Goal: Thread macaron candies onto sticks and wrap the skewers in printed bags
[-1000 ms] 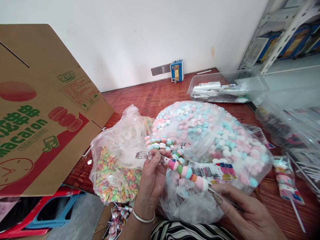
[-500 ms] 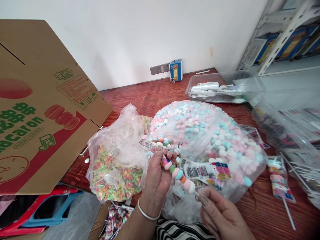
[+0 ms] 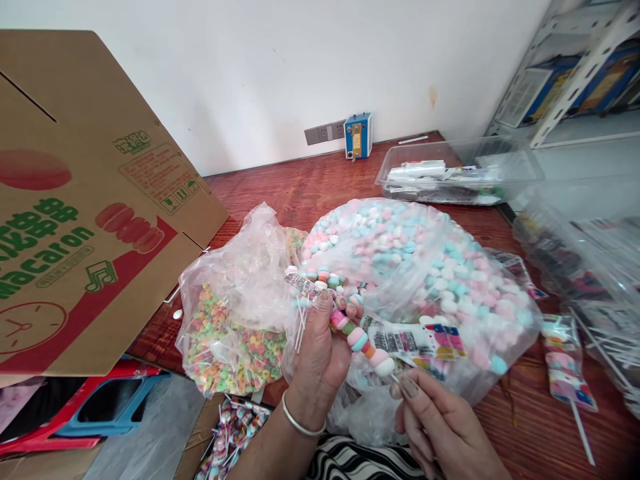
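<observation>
A candy skewer of pink, white, blue, green and orange pieces slants across the middle. My left hand is closed with its fingertips around the upper end. A printed clear wrapper shows beyond those fingertips; whether it is held I cannot tell. Thin white sticks show beside the left thumb. My right hand pinches the skewer's white stick at the lower end. Behind the skewer lies a big clear bag of pastel marshmallow-like candies. A flat printed wrapper rests on that bag.
Left stands a cardboard box beside a bag of ring candies. Wrapped skewers fill a box below. One wrapped skewer lies right. Plastic trays and a blue device stand farther back.
The view has shifted slightly. Both hands keep their holds on the skewer. The white sticks beside my left thumb show more clearly now.
</observation>
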Demonstrator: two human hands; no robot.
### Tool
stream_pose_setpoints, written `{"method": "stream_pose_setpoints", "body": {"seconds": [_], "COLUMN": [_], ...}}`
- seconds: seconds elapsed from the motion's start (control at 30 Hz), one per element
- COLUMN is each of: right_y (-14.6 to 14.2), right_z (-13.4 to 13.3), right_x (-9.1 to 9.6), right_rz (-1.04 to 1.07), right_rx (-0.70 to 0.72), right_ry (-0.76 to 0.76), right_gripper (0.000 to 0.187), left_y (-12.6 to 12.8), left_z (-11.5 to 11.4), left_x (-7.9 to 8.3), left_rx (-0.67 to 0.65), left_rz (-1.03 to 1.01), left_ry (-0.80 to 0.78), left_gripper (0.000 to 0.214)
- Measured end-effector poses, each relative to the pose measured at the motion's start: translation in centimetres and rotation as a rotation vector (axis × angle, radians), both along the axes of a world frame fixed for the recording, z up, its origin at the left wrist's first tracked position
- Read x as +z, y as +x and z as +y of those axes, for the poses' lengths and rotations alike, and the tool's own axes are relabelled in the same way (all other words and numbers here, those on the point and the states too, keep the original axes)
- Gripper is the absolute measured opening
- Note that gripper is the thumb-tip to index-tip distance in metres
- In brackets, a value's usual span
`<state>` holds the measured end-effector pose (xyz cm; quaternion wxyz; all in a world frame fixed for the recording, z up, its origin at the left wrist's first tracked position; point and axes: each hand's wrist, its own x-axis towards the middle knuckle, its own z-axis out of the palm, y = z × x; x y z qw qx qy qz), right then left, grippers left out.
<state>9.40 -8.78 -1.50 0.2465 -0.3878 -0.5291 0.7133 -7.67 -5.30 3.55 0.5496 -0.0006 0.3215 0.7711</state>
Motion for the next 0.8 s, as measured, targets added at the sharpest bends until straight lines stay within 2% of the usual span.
{"method": "stream_pose_setpoints", "body": {"seconds": [0.03,0.1,0.13,0.17,0.2,0.3,0.33,0.37,0.4,0.43,0.47,0.6,0.63,0.67,0.7,0.73,0.77,0.8], "right_y": [-0.1,-0.4,-0.6,-0.8,-0.9,-0.9,-0.9,-0.8,-0.8,-0.8,-0.8,-0.9,-1.0,-1.1,-1.2,-1.2,-1.3,-1.4], "right_z": [-0.1,-0.2,-0.1,0.1,0.3,1.1,1.3,1.5,1.5,1.5,1.5,0.8,0.7,0.7,0.7,0.7,0.8,0.9], "right_x": [-0.2,-0.4,-0.5,-0.5,-0.4,-0.3,-0.3,-0.3,-0.2,-0.2,-0.1,0.5,0.6,0.7,0.8,0.8,0.8,0.7], "right_rz": [0.038,0.072,0.061,0.033,-0.010,-0.175,-0.221,-0.250,-0.262,-0.250,-0.218,0.042,0.100,0.142,0.158,0.140,0.094,0.029], "right_rx": [-0.001,0.001,-0.001,-0.006,-0.028,-0.163,-0.193,-0.205,-0.211,-0.196,-0.167,-0.032,-0.021,-0.019,-0.015,-0.014,-0.017,-0.037], "right_ry": [-0.119,-0.210,-0.180,-0.086,0.077,0.788,0.983,1.105,1.144,1.095,0.959,0.021,-0.153,-0.260,-0.299,-0.272,-0.170,0.011], "right_gripper": [0.042,0.045,0.045,0.044,0.041,0.020,0.013,0.010,0.010,0.011,0.014,0.038,0.040,0.040,0.041,0.041,0.040,0.040], "left_y": [0.1,0.4,0.6,0.7,0.8,1.1,1.2,1.3,1.3,1.3,1.3,0.9,0.9,0.9,1.0,1.1,1.3,1.6], "left_z": [0.0,0.0,0.0,0.0,0.0,0.1,0.1,0.1,0.1,0.1,0.1,0.0,0.0,0.0,0.0,0.0,0.0,0.0], "left_x": [0.0,0.0,0.1,0.1,0.1,0.0,0.0,0.0,0.0,0.0,0.0,0.2,0.3,0.2,0.2,0.1,0.0,-0.1], "left_rx": [-0.015,-0.040,-0.047,-0.047,-0.041,-0.019,-0.020,-0.025,-0.033,-0.042,-0.051,-0.136,-0.163,-0.184,-0.195,-0.193,-0.180,-0.166], "left_rz": [0.006,0.015,0.016,0.016,0.019,0.025,0.023,0.019,0.016,0.015,0.016,0.004,0.000,-0.003,-0.001,0.004,0.011,0.014], "left_ry": [0.004,0.009,0.007,0.001,-0.009,-0.050,-0.058,-0.059,-0.054,-0.043,-0.029,0.047,0.062,0.069,0.072,0.072,0.071,0.067], "left_gripper": [0.015,0.019,0.020,0.021,0.022,0.024,0.025,0.026,0.026,0.026,0.026,0.029,0.031,0.033,0.034,0.034,0.033,0.033]}}
